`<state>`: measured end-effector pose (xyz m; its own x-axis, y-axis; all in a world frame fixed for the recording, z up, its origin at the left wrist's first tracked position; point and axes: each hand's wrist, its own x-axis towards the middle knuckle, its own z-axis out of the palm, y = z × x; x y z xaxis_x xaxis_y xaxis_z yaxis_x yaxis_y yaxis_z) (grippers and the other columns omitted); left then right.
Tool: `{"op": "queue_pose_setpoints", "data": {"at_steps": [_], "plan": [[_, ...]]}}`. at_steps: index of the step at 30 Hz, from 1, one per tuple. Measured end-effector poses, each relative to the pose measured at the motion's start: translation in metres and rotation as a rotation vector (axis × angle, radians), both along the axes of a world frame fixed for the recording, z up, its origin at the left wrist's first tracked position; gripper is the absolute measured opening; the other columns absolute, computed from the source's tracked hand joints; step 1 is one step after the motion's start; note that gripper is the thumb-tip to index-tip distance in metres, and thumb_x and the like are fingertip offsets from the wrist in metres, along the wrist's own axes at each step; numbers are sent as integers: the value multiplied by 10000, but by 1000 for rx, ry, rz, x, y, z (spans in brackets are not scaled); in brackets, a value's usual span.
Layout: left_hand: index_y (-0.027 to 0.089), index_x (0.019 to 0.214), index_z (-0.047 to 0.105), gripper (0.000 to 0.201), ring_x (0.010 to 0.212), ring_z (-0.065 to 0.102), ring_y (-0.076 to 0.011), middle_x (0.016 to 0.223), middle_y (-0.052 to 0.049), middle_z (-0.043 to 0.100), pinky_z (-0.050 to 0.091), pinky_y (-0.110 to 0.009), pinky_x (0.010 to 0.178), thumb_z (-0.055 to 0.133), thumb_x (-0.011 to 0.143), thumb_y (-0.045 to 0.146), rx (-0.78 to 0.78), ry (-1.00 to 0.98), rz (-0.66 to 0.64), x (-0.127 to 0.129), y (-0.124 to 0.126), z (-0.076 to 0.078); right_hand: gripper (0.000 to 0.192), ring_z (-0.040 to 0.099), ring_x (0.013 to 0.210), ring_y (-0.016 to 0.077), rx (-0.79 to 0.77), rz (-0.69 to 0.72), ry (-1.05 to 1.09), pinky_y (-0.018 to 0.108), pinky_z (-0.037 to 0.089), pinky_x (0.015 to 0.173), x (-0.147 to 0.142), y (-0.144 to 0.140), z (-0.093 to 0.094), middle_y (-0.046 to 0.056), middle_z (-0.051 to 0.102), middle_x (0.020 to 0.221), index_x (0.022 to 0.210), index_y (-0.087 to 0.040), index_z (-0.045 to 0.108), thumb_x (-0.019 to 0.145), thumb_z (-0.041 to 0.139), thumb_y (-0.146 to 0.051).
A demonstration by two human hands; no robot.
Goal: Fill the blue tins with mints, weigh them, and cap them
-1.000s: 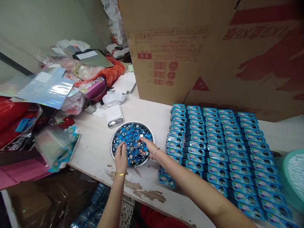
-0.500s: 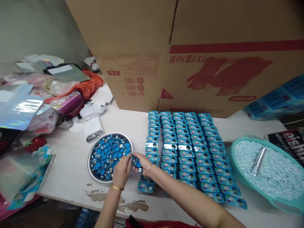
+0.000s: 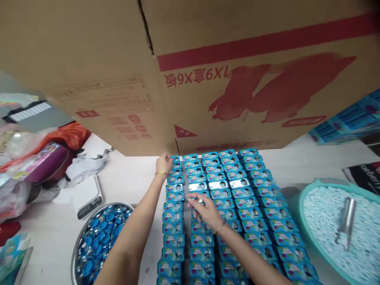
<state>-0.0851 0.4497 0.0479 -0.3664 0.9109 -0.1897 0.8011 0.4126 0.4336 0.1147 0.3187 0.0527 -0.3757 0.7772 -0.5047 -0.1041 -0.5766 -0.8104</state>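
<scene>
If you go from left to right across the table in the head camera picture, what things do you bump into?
Purple box → white scale → metal bowl of blue caps → left hand → rows of blue tins → teal basin of white pellets → metal scoop.

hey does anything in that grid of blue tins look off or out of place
Yes. Three tins in the fourth row from the back show bare silver tops, unlike the printed blue tins around them. The right hand hovers just in front of them; the left hand touches the grid's back left corner.
</scene>
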Motion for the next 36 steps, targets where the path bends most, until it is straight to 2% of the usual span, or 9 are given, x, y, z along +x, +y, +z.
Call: {"op": "queue_pose_setpoints", "data": {"at_steps": [4,11,15,18,21,23,27,32,36], "plan": [[177,789,655,122,816,635,-189,857,-84,695,440,-251,698,656,688,245,-238,118,-59,1,51,-11,417,403,354,68,77,55,-65,200,327,344,5,25,-7,-42,535,524,1018,-154,662,744,620,-465],[175,750,687,346,876,656,-267,872,-138,704,460,-295,723,731,614,490,-553,262,-177,-5,75,-10,433,401,438,82,238,59,-80,211,349,410,1,55,-16,-31,520,557,1133,-155,666,787,603,-407],[163,769,682,450,931,644,-315,891,-169,697,469,-332,748,748,565,558,-605,329,-200,-3,81,-4,429,491,558,111,417,11,-141,233,441,528,-4,68,-26,14,613,699,1181,-171,650,807,593,-373],[159,837,660,446,929,634,-302,912,-156,686,472,-339,749,687,647,561,-473,326,-210,4,62,3,444,539,605,126,543,-9,-214,249,480,591,-5,75,-33,34,657,764,1230,-167,617,829,567,-350],[162,866,624,400,811,621,-213,837,-89,665,476,-297,700,578,752,543,-230,-110,-276,17,20,7,503,618,789,167,681,-16,-271,291,509,745,-3,81,-36,85,687,999,1317,-158,535,846,542,-333],[165,873,613,411,733,590,-162,796,-51,643,472,-268,657,584,732,550,-238,-568,-311,27,-11,8,556,626,905,197,733,30,-324,316,498,818,-1,82,-35,104,663,1115,1382,-170,454,850,526,-316],[158,817,578,387,621,518,-113,682,-2,574,443,-248,606,697,620,469,-283,-929,-205,36,-41,5,671,619,715,188,676,228,-465,313,498,686,-3,80,-29,90,687,1000,1464,-183,295,836,512,-273],[166,791,552,152,591,489,-103,657,9,543,407,-227,590,578,734,304,-70,-463,-101,18,-12,-5,615,590,691,153,587,93,-401,274,482,698,-11,78,-30,32,661,857,1444,-176,314,878,482,-346],[177,760,576,30,681,559,-147,697,-21,607,401,-243,648,567,744,200,-176,52,-151,12,15,-13,611,587,652,159,612,126,-504,282,470,655,-10,82,-32,53,677,901,1433,-157,331,879,481,-365]]}}
